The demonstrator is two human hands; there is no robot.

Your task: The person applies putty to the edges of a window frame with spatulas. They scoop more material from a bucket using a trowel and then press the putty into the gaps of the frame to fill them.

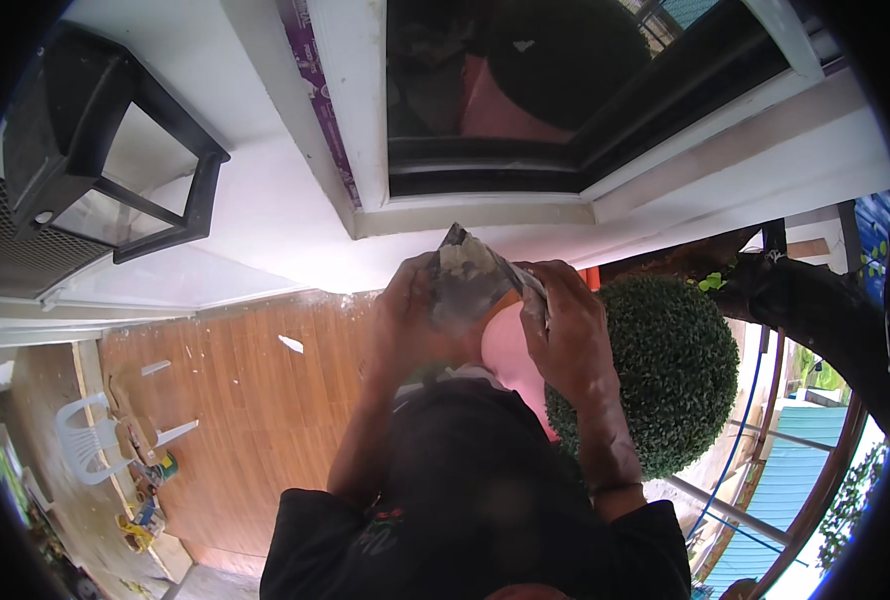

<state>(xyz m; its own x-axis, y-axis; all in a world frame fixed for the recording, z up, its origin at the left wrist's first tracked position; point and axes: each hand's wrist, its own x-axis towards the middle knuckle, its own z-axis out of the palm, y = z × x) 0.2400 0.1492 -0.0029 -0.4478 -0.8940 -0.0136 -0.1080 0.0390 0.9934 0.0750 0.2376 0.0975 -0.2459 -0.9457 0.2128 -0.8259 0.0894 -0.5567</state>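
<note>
Floor [250, 400] of wood-look planks fills the left and lower left of the frame, dusted white near the wall [275, 230], a pale surface across the upper left. Along the top, running toward the upper right, sits a dark-paned window [555, 100] with a black and white frame. At the bottom centre, the person's black shirt [455, 480] takes up much of the view. Right of centre stands a round clipped bush [665, 375], dense and green, close beside the right forearm. At the upper left hangs a black wall lantern [90, 120] with clear panes. A pink rounded surface [510, 350] shows between the forearms, and a white plastic chair [87, 440] is at the lower left.

The right hand [575, 335] and the left hand [405, 315] are raised at the centre, just below the window. Between them is a grey flat piece [470, 290] with pale smears, one dark corner pointing up. The right fingers grip its right edge; the left fingers grasp its left side, their tips partly hidden. Smallest is a white scrap [291, 343] on the planks, left of centre.
</note>
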